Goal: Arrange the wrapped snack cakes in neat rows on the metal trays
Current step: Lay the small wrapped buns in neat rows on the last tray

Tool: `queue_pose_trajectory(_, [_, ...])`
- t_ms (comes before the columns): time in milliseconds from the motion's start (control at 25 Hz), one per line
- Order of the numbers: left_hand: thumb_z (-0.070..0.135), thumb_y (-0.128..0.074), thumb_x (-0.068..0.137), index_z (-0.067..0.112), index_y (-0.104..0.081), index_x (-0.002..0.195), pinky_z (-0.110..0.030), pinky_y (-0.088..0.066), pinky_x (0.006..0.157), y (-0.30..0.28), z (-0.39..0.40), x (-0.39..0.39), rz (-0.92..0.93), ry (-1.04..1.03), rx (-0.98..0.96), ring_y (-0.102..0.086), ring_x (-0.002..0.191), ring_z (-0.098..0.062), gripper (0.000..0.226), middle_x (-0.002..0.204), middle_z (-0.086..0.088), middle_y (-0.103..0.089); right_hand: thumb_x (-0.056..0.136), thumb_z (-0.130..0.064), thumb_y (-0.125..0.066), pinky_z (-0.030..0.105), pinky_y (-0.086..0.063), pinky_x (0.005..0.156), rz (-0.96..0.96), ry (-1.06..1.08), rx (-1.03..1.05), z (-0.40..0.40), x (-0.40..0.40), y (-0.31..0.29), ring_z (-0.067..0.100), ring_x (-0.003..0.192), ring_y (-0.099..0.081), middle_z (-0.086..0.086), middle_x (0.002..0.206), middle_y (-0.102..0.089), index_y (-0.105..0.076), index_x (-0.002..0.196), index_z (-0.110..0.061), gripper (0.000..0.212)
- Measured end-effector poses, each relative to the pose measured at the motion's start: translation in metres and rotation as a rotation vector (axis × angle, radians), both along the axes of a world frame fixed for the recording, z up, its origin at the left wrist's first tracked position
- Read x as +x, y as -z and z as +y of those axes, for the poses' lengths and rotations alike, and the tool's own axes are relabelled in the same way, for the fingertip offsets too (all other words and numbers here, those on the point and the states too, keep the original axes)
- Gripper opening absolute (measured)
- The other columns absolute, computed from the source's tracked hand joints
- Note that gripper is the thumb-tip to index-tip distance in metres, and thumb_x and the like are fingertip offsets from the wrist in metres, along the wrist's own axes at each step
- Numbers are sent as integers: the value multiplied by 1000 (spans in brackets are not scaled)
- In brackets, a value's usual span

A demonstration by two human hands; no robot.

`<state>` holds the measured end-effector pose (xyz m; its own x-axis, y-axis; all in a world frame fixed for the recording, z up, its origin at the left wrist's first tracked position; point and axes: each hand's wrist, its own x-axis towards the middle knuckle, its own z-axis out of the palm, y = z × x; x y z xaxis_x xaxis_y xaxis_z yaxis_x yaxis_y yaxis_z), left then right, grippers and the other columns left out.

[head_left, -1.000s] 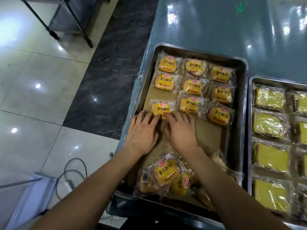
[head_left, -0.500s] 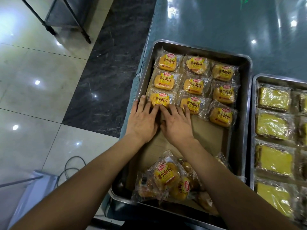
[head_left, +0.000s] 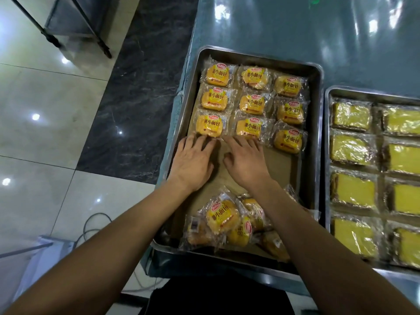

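1. Left hand [head_left: 192, 161] flat, fingers spread, tips touching the near edge of the yellow wrapped snack cake [head_left: 210, 126] at the left end of row three.
2. Right hand [head_left: 246, 163] also flat and spread, tips at the wrapper of the next cake [head_left: 248, 128]; neither hand pinches anything.
3. Both cakes lie just beyond the fingertips, long axes across the rectangular metal tray [head_left: 318, 155].
4. Loose pile of wrapped cakes [head_left: 229, 223] sits behind the wrists, nearer the person; I'd guess the right hand is nearer to it.

Ceiling lights are glinting off glossy pale floor tiles [head_left: 45, 133] and a dark marble strip [head_left: 141, 105]; a metal rack [head_left: 75, 19] is standing beyond the teal surface [head_left: 295, 30].
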<state>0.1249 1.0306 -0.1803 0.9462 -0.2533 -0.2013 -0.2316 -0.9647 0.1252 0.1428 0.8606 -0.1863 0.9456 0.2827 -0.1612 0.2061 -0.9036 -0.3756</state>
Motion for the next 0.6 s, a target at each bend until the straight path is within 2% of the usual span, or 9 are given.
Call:
queue_pose_trajectory(160, [30,-53,94,24,-42,146,-42,-28,109,-10,-6,-61,38,40,-142,-39,135,-28,54,147,-3,-48,97,-24,-52,46,-30,110,40,117,77,-26,-42,-9,28,128,-48,1,137,-56,-57,135,-26,39])
queue_pose_trajectory(320, [31,-57,91,26,-53,133,-40,-37,98,-12,1,-132,34,39,-180,-50,116,-24,43,130,0,-56,94,-30,-55,44,-37,101,16,78,161,-40,-91,-10,21,112,-56,-6,121,-63,-63,120,-31,27])
queue_pose_trajectory(480, [42,-56,91,28,-53,135,-43,-44,98,-2,7,-174,68,-11,-171,-54,114,-27,46,127,-2,-58,93,-51,-57,47,-36,104,-13,13,132,-42,-124,-3,18,109,-58,-10,115,-67,-66,113,-34,28])
queue_pose_trajectory(600, [41,-63,89,27,-52,136,-42,-45,98,-1,8,-175,58,-47,-153,-54,113,-27,50,127,-3,-58,94,-51,-57,48,-34,107,-31,18,75,-43,-133,1,22,111,-58,-8,117,-68,-64,119,-33,31])
